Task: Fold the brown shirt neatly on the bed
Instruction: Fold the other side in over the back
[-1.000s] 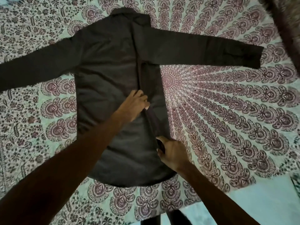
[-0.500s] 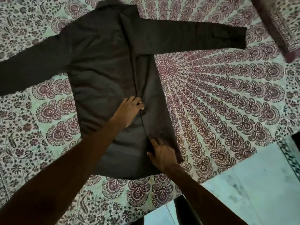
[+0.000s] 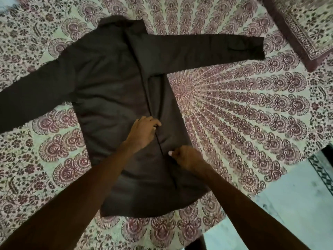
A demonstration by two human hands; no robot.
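Our left hand (image 3: 144, 131) pinches the shirt (image 3: 108, 87) at its front edge, fingers curled; our right hand (image 3: 187, 159) pinches it nearer the hem, on the bed (image 3: 252, 114).

One brown shirt (image 3: 111, 91), one bedspread (image 3: 252, 114), one pillow (image 3: 306, 24), one left hand (image 3: 144, 131), one right hand (image 3: 187, 158).

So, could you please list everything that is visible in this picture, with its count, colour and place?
brown shirt: 1, dark brown, spread on the bedsheet, sleeves stretched out to both sides.
bedsheet: 1, cream with maroon mandala print, under the shirt.
pillow: 1, cream and maroon print with dark border, upper right corner.
floor: 1, pale, lower right, beside the bed.
left-hand grip: 1, pinches the shirt's front edge at mid body.
right-hand grip: 1, pinches the same edge, nearer the hem.
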